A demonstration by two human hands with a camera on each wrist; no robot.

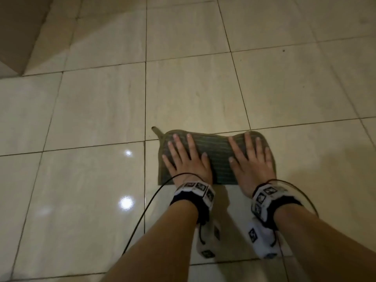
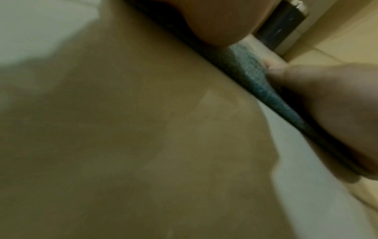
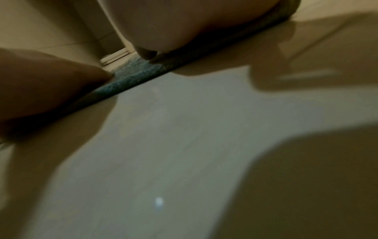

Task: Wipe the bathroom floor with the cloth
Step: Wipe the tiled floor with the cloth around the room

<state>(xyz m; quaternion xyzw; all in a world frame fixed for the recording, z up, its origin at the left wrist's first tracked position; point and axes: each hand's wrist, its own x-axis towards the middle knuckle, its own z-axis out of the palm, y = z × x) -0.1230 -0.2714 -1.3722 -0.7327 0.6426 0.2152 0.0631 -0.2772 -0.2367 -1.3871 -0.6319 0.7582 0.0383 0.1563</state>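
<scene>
From the head view, the left hand (image 1: 188, 159) and right hand (image 1: 251, 159) press flat, fingers straight and spread, on a dark green striped cloth (image 1: 216, 157) lying on the beige tiled floor (image 1: 97, 106) at about 5 o'clock. Only this view shows the cloth's hanging loop (image 1: 156, 131) at its 10 o'clock corner. The blurred wrist views add the cloth's thin near edge (image 2: 266, 88) against the tile.

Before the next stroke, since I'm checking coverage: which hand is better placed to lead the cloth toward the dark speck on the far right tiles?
Probably the right hand: it presses flat on the cloth on the side nearer the speck; the left hand lies farther away.
</scene>
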